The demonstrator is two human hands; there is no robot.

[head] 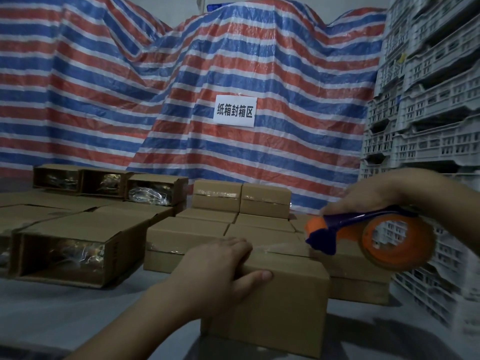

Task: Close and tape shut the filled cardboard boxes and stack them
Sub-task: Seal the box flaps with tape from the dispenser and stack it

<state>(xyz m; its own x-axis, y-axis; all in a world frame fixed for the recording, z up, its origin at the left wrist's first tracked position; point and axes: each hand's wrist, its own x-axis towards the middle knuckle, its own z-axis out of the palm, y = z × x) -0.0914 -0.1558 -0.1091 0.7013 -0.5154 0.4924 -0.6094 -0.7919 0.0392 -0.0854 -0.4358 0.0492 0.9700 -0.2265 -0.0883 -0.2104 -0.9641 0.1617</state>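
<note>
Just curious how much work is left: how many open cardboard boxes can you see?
4: three open brown cardboard boxes in a back-left row, one nearer at left. Others may be hidden.

Left hand (pixel 220 271) steadies box (pixel 283 302); right hand (pixel 374 193) grips tape dispenser (pixel 368 235), seemingly touching box edge.
</note>
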